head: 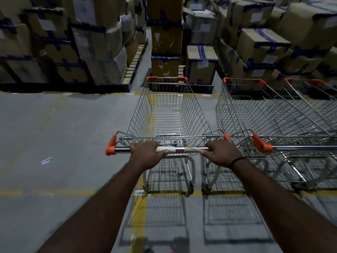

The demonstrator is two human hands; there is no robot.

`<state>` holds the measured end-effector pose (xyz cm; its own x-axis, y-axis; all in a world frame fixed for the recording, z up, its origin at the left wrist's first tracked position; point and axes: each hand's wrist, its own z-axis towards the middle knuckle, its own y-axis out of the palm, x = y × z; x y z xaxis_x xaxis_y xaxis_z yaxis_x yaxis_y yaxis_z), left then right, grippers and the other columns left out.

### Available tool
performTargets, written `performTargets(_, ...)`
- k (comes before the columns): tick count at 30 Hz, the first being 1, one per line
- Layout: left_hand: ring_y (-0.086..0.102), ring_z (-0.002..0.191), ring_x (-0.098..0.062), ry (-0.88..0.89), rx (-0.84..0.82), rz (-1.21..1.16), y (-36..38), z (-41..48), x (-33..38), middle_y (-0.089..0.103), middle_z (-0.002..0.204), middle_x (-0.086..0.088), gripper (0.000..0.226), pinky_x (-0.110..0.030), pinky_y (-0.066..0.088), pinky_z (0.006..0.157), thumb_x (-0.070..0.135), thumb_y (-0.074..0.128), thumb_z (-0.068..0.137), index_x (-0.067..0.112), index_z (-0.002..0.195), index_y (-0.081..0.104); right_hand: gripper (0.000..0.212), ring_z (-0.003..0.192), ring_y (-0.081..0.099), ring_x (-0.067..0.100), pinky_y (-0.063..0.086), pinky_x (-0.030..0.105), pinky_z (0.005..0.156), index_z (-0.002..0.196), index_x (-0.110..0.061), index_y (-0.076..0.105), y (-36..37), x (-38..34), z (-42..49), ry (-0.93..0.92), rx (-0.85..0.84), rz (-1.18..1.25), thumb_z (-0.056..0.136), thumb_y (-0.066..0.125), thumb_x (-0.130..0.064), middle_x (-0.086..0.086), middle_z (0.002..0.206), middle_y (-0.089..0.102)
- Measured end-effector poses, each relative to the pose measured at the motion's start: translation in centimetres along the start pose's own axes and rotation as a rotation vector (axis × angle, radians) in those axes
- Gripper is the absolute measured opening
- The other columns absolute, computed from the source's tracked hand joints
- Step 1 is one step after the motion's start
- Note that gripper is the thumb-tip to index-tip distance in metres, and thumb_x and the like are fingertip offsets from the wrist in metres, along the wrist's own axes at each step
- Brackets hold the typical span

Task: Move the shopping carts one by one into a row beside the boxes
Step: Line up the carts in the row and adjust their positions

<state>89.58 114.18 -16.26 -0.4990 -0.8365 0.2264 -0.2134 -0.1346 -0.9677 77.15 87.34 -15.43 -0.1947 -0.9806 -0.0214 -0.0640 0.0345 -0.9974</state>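
The shopping cart [169, 110] stands just left of a parked cart [264, 114], near the boxes [200, 63]. The left hand [145, 152] and right hand [223, 152] wrap their fingers [139, 144] round its handle [182, 149]. It looks almost parked; next comes a small straight push, then letting go.

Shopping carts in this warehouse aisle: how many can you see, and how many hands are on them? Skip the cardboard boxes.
Silver wire shopping carts with orange corner caps: 3 (held cart, middle cart, far-right cart, partly cut off)
Bare hands gripping the held cart's handle bar: 2 (left hand, right hand)
Total: 5
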Motion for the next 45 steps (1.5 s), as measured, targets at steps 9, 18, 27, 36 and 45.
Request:
performTargets(9,0.053,0.11,-0.026,0.021,0.013,0.01,0.2,-0.5,-0.7,0.065,0.107,0.003,0.055,-0.048,0.026,0.094,0.079,0.035,0.089,0.029,0.096,0.059,0.079,0.081,0.062,0.014,0.007,0.054,0.121,0.085,-0.027,0.059,0.1,-0.9,-0.9,0.014,0.0,0.025,0.077,0.006,-0.085,-0.01,0.074,0.059)
performTargets(18,0.053,0.115,-0.026,0.024,0.027,0.011,0.1,-1.6,-0.8,0.065,0.115,0.002,0.052,-0.049,0.025,0.099,0.076,0.038,0.09,0.03,0.102,0.059,0.081,0.084,0.064,0.014,0.008,0.055,0.121,0.084,-0.028,0.06,0.6,-1.4,-1.9,0.017,0.014,0.031,0.076,0.004,-0.086,-0.009,0.075,0.06)
performTargets(27,0.053,0.112,-0.024,0.037,0.023,-0.001,0.2,-2.3,-1.3,0.065,0.114,0.004,0.054,-0.048,0.025,0.098,0.076,0.038,0.09,0.031,0.106,0.061,0.086,0.085,0.065,0.013,0.007,0.055,0.121,0.089,-0.029,0.063,1.0,-2.0,-2.5,0.026,0.025,0.023,0.077,0.002,-0.088,-0.009,0.079,0.065)
performTargets(36,0.054,0.11,-0.025,0.054,-0.006,0.013,0.3,-2.3,-1.7,0.064,0.108,0.006,0.054,-0.052,0.026,0.098,0.079,0.037,0.088,0.031,0.1,0.059,0.09,0.08,0.061,0.014,0.01,0.055,0.121,0.084,-0.026,0.06,0.5,-2.3,-3.1,0.033,-0.023,0.05,0.071,0.0,-0.091,-0.009,0.074,0.059)
performTargets(45,0.046,0.127,-0.021,0.099,0.024,0.104,-1.2,-1.9,-4.9,0.053,0.136,0.006,0.076,-0.055,0.029,0.105,0.087,0.043,0.076,0.036,0.132,0.055,0.07,0.106,0.056,0.022,0.021,0.053,0.118,0.1,-0.028,0.064,1.1,-3.0,-3.9,0.112,0.086,0.012,0.083,0.019,-0.08,-0.001,0.101,0.062)
